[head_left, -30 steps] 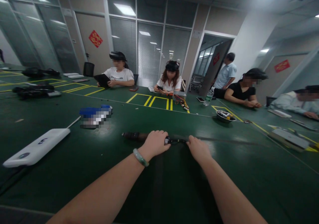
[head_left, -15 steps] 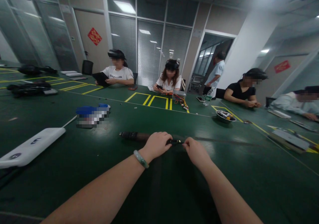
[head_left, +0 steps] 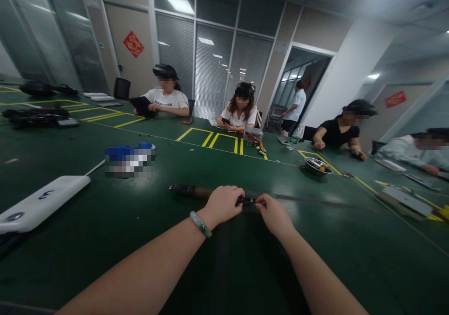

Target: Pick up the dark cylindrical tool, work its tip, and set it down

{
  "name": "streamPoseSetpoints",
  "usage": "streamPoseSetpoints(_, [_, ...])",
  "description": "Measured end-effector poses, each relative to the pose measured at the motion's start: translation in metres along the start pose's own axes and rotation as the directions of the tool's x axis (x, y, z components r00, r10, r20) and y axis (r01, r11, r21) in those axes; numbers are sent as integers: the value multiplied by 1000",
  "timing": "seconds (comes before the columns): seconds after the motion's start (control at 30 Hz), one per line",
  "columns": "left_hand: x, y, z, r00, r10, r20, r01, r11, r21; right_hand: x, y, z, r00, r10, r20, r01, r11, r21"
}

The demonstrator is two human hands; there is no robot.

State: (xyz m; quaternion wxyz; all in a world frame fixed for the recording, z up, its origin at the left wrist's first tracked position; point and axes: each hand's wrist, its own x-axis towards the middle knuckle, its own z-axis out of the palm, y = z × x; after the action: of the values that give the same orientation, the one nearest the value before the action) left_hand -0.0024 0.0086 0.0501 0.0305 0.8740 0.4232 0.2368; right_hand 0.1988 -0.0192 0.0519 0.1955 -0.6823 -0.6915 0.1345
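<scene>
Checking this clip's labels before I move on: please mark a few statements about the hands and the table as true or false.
1. The left hand is closed around a dark rod that lies on the green table. True.
2. The right hand lies flat, away from the rod. False: its fingers pinch a small black part between the two hands.
3. A green bracelet sits on the left wrist. True.
4. The metal bowl stands to the left of the hands. False: it stands to their right, farther off.
</scene>
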Motion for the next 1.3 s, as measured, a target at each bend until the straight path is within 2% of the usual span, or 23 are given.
streamPoseSetpoints(0.1, [0,1,-1,1000,1,0,-1,1000,-7,0,-4,5,987,-93,-131,85,995,-59])
streamPoseSetpoints(0.23, [0,1,0,1000,-9,17,9,1000,7,2,-5,16,964,-221,-150,204,971,-122])
streamPoseSetpoints(0.4, [1,-2,4,1000,12,5,-12,1000,-3,4,1,24,974,-189,-121,179,980,-90])
streamPoseSetpoints(0.63, [3,-3,6,999,40,-1,-40,999,-25,4,0,14,983,-174,-60,170,983,-69])
streamPoseSetpoints(1.1, [5,-1,6,998,9,58,-7,1000,-25,4,6,9,972,-201,-118,207,978,37])
streamPoseSetpoints(1.3, [5,-2,6,999,22,35,-21,1000,-20,1,4,8,961,-251,-114,252,968,-5])
